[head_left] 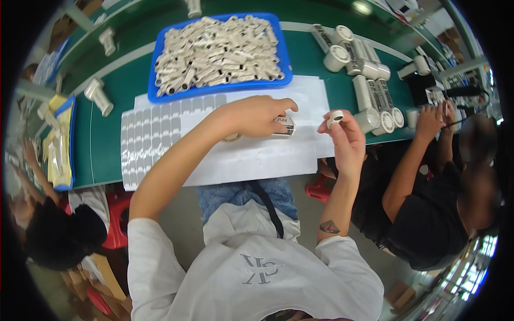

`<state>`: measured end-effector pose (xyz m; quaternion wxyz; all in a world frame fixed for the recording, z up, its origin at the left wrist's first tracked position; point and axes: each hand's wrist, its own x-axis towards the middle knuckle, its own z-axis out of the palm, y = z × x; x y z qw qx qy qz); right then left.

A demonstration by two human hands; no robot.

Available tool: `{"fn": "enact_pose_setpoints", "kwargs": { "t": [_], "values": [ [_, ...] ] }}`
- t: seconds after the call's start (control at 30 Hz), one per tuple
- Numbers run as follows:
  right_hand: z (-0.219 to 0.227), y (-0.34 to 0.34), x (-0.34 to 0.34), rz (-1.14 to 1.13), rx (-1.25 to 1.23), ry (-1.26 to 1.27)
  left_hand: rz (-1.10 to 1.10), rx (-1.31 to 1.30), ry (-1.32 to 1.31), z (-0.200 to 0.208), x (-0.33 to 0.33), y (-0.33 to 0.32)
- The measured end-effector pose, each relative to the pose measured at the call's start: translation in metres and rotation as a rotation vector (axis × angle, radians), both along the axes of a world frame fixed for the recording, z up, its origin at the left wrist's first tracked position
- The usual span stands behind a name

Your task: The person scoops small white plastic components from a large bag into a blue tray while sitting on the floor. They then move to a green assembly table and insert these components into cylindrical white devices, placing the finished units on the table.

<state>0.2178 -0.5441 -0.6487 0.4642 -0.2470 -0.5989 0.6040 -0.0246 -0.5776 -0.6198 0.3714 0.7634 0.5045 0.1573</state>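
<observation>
My left hand point(259, 116) is over the white paper in front of me, its fingers bent over a small white box with dark print point(289, 128). The fingers cover much of that box. Off to the right, my right hand point(348, 136) is raised and closed, pinching a short white plastic piece point(335, 117) with a dark opening between thumb and fingers. A sheet of grey rounded labels point(147, 140) lies left of my left forearm. Beneath my left wrist shows the edge of a round tan thing point(232, 138), mostly hidden.
Behind the paper point(251, 163), a blue tray point(220, 91) is heaped with white plastic pieces. White rolls and boxes point(368, 119) stand on the green table at right. Another person's hands point(431, 122) work farther right; a yellow-lined blue tray point(60, 147) stands at left.
</observation>
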Motion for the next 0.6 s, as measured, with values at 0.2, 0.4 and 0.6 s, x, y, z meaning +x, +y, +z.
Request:
{"fn": "enact_pose_setpoints", "kwargs": {
  "t": [0.2, 0.4, 0.6],
  "values": [
    [0.016, -0.011, -0.012, 0.050, 0.062, -0.135, -0.100, 0.080, 0.290, 0.007, -0.001, 0.021],
    [0.017, -0.017, -0.031, 0.111, 0.053, -0.099, 0.140, 0.218, 0.148, 0.005, -0.015, 0.008],
    [0.030, -0.007, -0.061, 0.109, 0.408, -0.487, 0.267, 0.378, 0.171, 0.010, -0.047, -0.045]
  ]
}}
